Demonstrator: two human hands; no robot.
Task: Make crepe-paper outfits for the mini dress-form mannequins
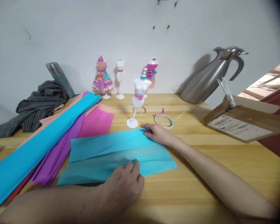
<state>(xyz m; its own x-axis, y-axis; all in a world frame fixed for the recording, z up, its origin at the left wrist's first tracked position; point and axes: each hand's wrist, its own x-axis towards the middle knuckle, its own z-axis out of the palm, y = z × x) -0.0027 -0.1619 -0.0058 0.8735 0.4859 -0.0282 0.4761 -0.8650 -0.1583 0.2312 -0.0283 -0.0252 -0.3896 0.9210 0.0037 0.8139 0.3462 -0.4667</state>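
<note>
A sheet of blue crepe paper point(93, 168) lies on the table with a lengthwise fold. My left hand point(128, 182) is at its near edge, fingers curled and closed on the paper. At the far right corner, my right hand point(156, 133) pinches the paper between thumb and fingers; a small dark spot shows between them, too small to name. Just beyond stands a small white dress form point(142, 86) with a teal neck band and a pink waist band. A roll of white tape point(164, 121) lies beyond my right hand.
Folded crepe paper in blue point(49, 141), purple point(60, 155) and pink point(96, 121) lies left. Other dress forms point(102, 76) stand by the wall. A steel jug point(207, 76) and cardboard box point(242, 124) are right; a striped cloth point(39, 105) and flask point(60, 79) are left.
</note>
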